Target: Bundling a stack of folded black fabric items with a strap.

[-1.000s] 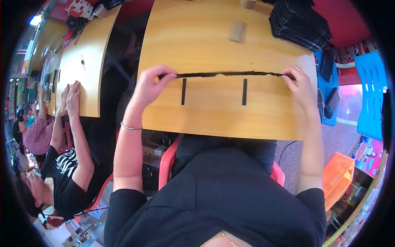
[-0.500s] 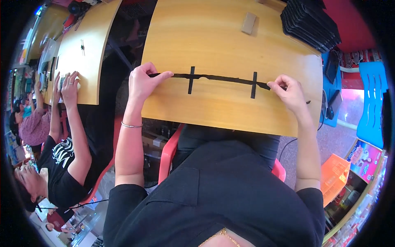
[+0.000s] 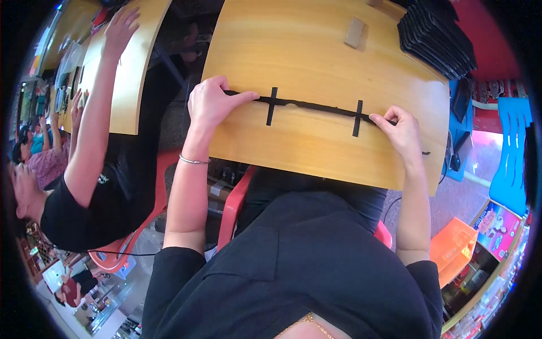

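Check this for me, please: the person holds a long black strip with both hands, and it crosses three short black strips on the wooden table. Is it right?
Not quite: the head view shows two short black strips, not three. The person's left hand and right hand do hold the long black strip, crossing them on the wooden table.

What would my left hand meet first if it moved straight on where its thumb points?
Probably the left short black strip, which crosses the long black strip at your left hand, though depth is hard to judge.
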A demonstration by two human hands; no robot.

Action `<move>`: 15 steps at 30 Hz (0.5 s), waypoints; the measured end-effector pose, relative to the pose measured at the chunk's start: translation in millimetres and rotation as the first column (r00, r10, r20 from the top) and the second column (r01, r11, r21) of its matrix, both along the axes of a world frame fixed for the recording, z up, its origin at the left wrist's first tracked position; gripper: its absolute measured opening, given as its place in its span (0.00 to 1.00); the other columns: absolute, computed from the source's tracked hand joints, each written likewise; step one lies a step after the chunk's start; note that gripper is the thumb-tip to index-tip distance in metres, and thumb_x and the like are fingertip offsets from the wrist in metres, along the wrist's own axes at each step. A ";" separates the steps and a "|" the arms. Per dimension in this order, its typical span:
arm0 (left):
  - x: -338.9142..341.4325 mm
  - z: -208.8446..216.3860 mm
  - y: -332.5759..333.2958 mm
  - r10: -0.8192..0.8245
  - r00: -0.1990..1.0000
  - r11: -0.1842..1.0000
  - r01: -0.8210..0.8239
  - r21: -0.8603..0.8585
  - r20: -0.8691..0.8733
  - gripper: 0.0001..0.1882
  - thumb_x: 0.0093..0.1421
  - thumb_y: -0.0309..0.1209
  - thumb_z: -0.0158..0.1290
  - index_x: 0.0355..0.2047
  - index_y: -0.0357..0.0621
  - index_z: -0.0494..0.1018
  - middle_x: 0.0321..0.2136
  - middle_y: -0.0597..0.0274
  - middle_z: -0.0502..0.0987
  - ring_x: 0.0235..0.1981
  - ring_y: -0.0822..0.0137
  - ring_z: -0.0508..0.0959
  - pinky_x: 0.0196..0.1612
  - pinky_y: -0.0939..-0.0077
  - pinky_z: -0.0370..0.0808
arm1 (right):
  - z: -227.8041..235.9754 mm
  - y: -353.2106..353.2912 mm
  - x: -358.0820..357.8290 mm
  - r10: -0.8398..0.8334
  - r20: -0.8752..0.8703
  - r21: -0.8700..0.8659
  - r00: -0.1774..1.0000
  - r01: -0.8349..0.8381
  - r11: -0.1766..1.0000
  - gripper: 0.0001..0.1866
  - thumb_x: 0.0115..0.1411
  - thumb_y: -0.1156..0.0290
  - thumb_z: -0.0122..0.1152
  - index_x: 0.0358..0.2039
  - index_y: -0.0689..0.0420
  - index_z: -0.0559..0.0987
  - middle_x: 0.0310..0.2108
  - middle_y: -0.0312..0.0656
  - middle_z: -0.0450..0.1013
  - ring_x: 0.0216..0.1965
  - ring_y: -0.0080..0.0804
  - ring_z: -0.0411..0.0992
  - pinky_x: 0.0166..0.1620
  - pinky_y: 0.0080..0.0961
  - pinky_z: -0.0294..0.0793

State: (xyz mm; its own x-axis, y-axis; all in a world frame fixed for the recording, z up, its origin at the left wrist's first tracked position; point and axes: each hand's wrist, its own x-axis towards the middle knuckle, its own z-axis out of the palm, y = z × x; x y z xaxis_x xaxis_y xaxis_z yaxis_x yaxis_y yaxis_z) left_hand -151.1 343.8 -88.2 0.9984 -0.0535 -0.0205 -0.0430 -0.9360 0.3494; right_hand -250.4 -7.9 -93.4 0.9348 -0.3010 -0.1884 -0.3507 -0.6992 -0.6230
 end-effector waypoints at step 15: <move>2.3 7.3 -13.4 -0.059 0.998 0.984 0.054 0.169 0.027 0.31 0.30 0.56 0.66 0.23 0.43 0.72 0.21 0.59 0.75 0.26 0.61 0.77 0.29 0.70 0.73 | 11.9 14.9 -2.1 0.008 0.043 -0.206 0.999 0.001 0.979 0.20 0.42 0.57 0.70 0.21 0.58 0.72 0.18 0.40 0.70 0.19 0.34 0.67 0.25 0.29 0.66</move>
